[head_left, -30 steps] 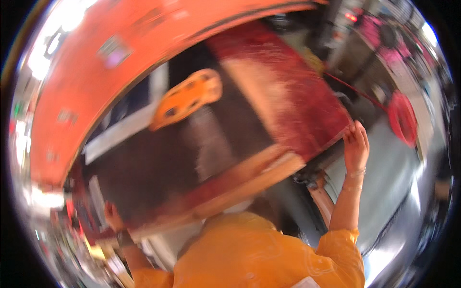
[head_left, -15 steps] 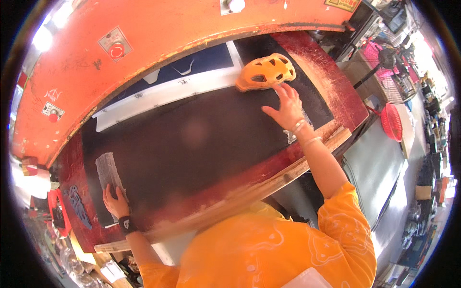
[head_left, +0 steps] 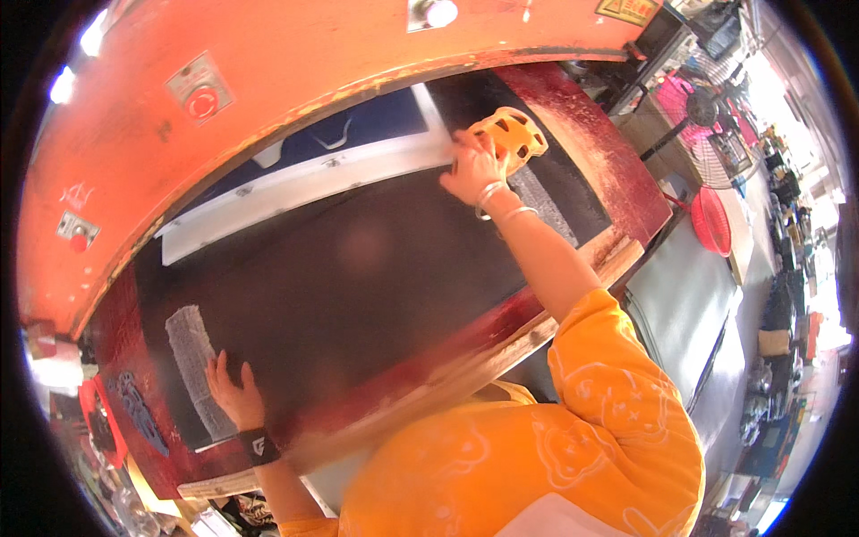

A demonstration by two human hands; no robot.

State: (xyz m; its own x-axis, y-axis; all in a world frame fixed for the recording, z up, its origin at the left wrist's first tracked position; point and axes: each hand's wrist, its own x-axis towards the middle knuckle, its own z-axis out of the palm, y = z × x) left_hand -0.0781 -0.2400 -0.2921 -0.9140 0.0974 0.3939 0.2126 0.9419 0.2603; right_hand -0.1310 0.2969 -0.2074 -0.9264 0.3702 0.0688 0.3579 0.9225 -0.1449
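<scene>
Right hand (head_left: 472,166), upper centre of the frame, now laid over the near edge of the orange perforated cutting die (head_left: 512,134), fingers spread and curled onto it rather than closed around it; half a second ago flat on the dark mat just below the die, a second ago out at the right edge of the board. Die itself now higher and further right, close under the orange press head (head_left: 268,80), beside the grey mesh strip (head_left: 546,201) (a push across the mat, by the look of it, not a lift). Left hand (head_left: 234,394), lower left of the frame, open and flat, fingers splayed on the dark mat (head_left: 358,277), fingertips touching the lower end of the other grey mesh strip (head_left: 190,358); nothing gripped; much the same spot as half a second ago. White bar (head_left: 295,188) along the back of the mat, under the press head. Red wooden board edge (head_left: 617,179) at the right, pink fan (head_left: 689,103) and red basket (head_left: 716,224) beyond it.
</scene>
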